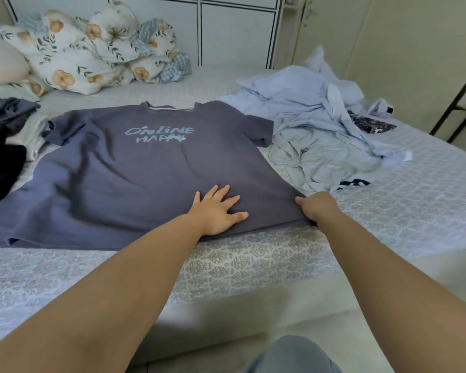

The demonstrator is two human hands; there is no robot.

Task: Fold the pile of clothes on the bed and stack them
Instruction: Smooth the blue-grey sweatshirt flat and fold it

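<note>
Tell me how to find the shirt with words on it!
Look at the bed with the grey patterned cover. In its middle a T-shirt lies spread flat, front up, between dark clothes and a crumpled pale blue pile. Only it is slate blue with pale lettering on the chest.

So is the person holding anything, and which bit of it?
Yes. The right hand grips the grey T-shirt at its bottom right corner, by the hem. The left hand only presses flat on the shirt and holds nothing.
</note>
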